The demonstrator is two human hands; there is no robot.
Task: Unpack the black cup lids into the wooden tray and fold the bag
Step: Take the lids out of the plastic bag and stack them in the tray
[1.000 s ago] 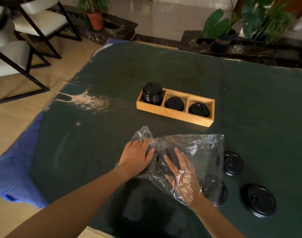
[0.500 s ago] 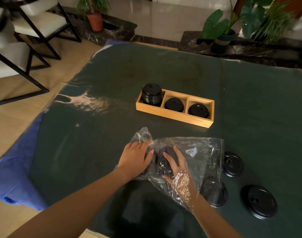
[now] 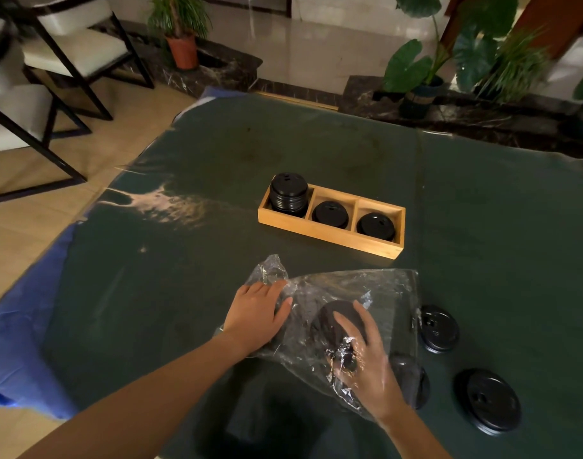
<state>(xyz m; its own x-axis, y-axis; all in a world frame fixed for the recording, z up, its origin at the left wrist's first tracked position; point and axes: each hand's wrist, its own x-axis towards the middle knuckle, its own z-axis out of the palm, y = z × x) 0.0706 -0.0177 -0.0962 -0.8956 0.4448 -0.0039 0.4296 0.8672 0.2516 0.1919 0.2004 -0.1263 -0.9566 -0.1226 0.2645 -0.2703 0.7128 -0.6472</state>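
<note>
- Your left hand [image 3: 255, 318] lies flat on the left end of the clear plastic bag [image 3: 343, 303], fingers together and pressed down on the film; its fingertips are partly lost under the crinkled edge.
- Your right hand [image 3: 366, 362] is inside the bag, seen only through the film. Its fingers [image 3: 345, 323] are spread over a dark round lid [image 3: 336, 318] in there, but glare and creases keep you from telling whether they grip it or just rest on it.
- How many lids are in the bag is hard to make out; the dark shape under your right hand could be one or a small stack.
- The wooden tray [image 3: 330, 231] sits on the table [image 3: 499, 226] beyond the bag, well apart from it, with three compartments.
- Its left compartment holds a tall stack of lids [image 3: 288, 193]; the middle [image 3: 330, 213] and right [image 3: 375, 225] compartments show a black lid on top each, with the depth below hidden by the tray walls.
- Three loose lids lie on the table to the right of the bag: one [image 3: 437, 327] just beside the bag's right edge, one [image 3: 416, 382] half covered by the film and blurred, and one [image 3: 490, 400] farther right and nearer you.
- Chairs [image 3: 68, 54] and potted plants [image 3: 180, 31] stand far off, partly cut by the frame.
</note>
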